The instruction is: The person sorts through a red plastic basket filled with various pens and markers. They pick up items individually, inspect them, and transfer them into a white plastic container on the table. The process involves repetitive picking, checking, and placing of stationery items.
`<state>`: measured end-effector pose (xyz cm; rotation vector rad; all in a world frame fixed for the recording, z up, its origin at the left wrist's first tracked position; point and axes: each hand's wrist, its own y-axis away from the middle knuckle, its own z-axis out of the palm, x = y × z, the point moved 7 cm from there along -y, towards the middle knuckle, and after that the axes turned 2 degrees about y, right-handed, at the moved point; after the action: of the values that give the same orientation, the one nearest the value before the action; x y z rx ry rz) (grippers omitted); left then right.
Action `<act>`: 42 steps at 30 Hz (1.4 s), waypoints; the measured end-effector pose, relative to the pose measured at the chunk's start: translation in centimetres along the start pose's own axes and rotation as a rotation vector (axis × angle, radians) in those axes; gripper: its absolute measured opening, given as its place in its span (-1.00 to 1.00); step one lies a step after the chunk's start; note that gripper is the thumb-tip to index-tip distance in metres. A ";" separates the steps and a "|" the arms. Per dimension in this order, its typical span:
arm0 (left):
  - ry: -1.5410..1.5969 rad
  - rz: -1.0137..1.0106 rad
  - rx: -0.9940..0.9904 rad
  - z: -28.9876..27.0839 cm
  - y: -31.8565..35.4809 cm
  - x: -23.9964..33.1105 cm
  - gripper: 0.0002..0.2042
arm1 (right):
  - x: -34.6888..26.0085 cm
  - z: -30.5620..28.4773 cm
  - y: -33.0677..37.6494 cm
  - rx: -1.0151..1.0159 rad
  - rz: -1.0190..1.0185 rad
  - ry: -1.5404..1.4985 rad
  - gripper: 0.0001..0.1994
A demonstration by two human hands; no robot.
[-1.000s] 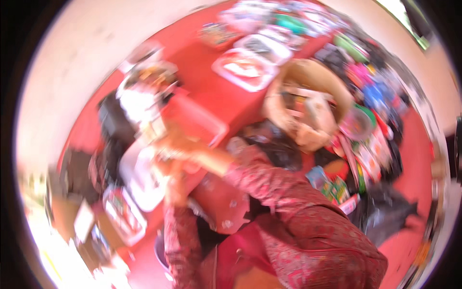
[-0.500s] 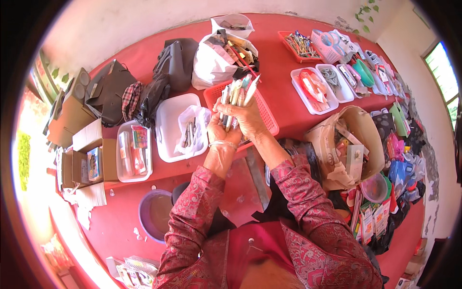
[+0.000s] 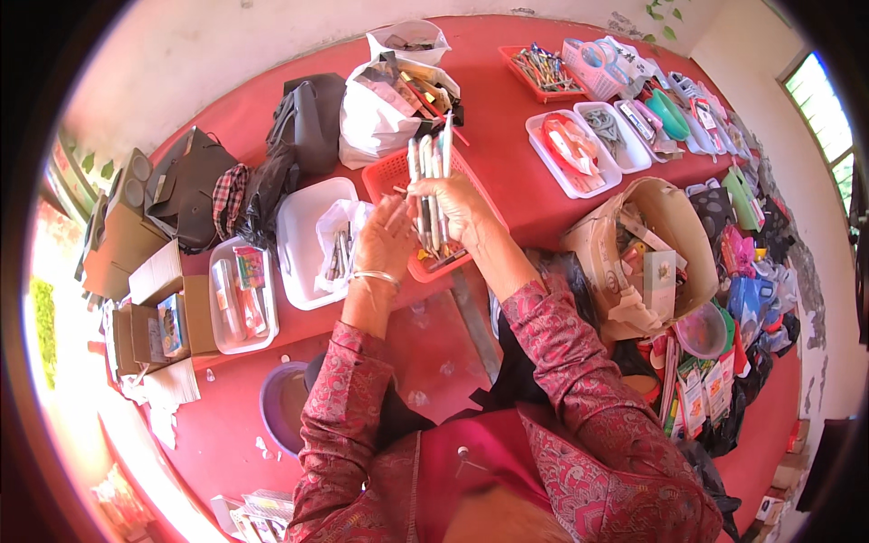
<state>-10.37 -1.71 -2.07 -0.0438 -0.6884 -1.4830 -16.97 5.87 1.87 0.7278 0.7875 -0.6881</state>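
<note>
A bundle of several pens (image 3: 430, 154), mostly white and silver, stands upright in my right hand (image 3: 463, 206), whose fingers are wrapped round it. My left hand (image 3: 385, 237) is beside the bundle on its left, fingers stretched and slightly apart, with a bangle at the wrist. Under and behind both hands lies a red plastic basket (image 3: 386, 172) with some pens low in it, partly hidden by my hands. Just left of my left hand, a white tray (image 3: 295, 213) contains a thin plastic bag (image 3: 331, 226) with more dark pens inside.
A white sack (image 3: 367, 122) of mixed items stands behind the basket. Bags and open cardboard boxes (image 3: 195, 308) are on the left. To the right sit white trays (image 3: 566, 176), a big torn carton (image 3: 593, 244) and a heap of goods. A purple tub (image 3: 276, 407) is on the floor.
My hands have drawn apart. The left has come off the pens and opened, while the right keeps the bundle, now more upright. The view has shifted slightly.
</note>
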 end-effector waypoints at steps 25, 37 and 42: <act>-0.075 -0.121 -0.178 0.8 -1.0 -1.8 -0.82 | 2.1 0.8 0.5 -0.258 -0.240 0.796 -0.46; 0.127 -0.015 -0.196 1.0 -0.9 0.1 -0.83 | 0.8 1.6 1.1 -0.400 -0.102 0.457 -0.65; 0.126 -0.039 -0.205 0.9 -0.9 -0.1 -0.83 | -0.8 1.8 1.4 -0.311 -0.383 0.781 -0.78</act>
<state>-11.57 -1.34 -1.78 -0.0938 -0.4363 -1.5756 -15.66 5.41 3.85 0.5548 1.7418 -0.5925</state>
